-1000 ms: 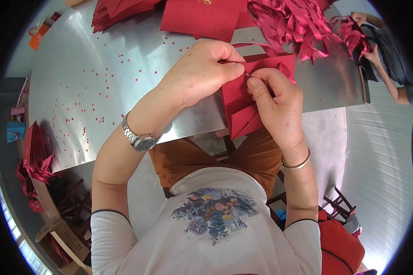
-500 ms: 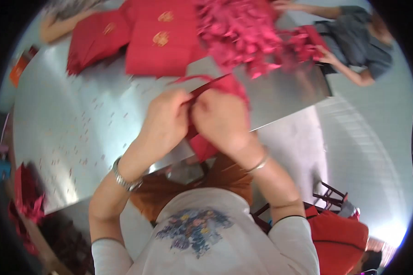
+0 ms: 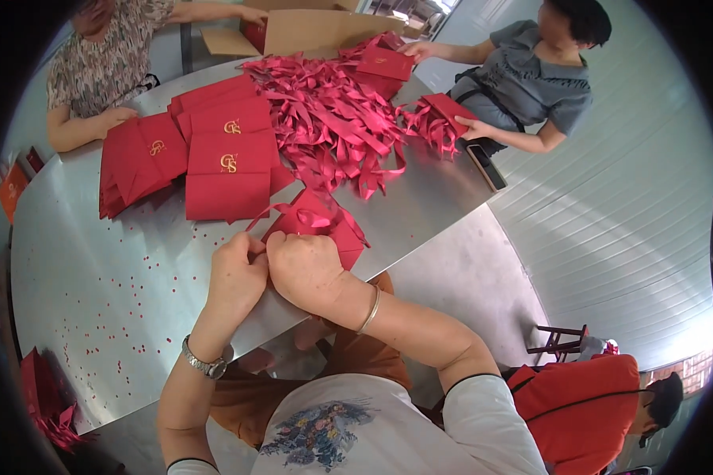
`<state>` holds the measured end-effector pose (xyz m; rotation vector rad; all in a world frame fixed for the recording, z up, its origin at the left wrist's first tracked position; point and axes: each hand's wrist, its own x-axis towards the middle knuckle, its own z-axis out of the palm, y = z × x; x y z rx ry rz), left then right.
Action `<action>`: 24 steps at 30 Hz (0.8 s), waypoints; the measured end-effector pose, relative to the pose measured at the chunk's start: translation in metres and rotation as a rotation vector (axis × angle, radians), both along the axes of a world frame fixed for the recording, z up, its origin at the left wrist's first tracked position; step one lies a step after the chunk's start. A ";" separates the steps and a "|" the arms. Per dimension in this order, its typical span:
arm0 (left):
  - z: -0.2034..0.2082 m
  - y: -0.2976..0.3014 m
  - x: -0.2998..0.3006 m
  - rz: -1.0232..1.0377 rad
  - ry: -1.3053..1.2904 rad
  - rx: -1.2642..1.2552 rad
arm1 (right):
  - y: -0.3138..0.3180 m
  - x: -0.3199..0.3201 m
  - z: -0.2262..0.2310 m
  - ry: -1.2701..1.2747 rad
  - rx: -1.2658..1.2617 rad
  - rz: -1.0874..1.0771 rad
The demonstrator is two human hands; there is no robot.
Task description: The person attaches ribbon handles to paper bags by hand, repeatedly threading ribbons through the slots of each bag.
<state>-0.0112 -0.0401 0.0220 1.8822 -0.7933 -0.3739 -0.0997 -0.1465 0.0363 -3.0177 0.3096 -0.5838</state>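
Observation:
In front of me, close to the table's near edge, a red paper gift bag (image 3: 345,244) lies tilted, with red ribbon (image 3: 312,217) looped over its top. My right hand (image 3: 305,267) is closed over the bag's near left side, its fingertips hidden beneath the knuckles. Beside it, nearly touching, my left hand (image 3: 236,275) pinches at the bag's left edge, where a thin ribbon end sticks up. Just beyond lies a stack of flat red bags (image 3: 228,190) with gold marks, and another stack (image 3: 144,158) to its left.
A large heap of red ribbons (image 3: 325,119) covers the table's far middle. Tiny red bits dot the metal tabletop (image 3: 71,261). Two people across the table handle red bags and a cardboard box (image 3: 301,33). A phone (image 3: 486,166) rests at the right edge; behind me is someone in red.
My view has tilted up, bringing the people and box into sight. My hands have shifted left along the bag, which now lies lower and more to their right.

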 end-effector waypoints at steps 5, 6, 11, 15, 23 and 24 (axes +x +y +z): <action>-0.004 0.008 0.005 -0.114 0.091 -0.060 | -0.024 -0.001 0.003 0.018 0.486 -0.022; -0.009 0.009 0.007 -0.119 0.159 -0.074 | -0.021 -0.003 0.001 0.005 0.499 -0.030; -0.020 0.004 0.001 -0.074 0.276 -0.101 | -0.005 -0.008 -0.018 -0.061 0.014 0.036; -0.030 0.001 0.008 -0.053 0.356 -0.140 | -0.015 -0.008 -0.017 -0.102 -0.026 0.082; -0.025 0.000 0.007 -0.167 0.013 -0.218 | -0.025 -0.011 -0.011 0.028 0.281 0.118; -0.025 0.000 0.007 -0.165 0.011 -0.217 | -0.024 -0.013 -0.010 0.051 0.273 0.121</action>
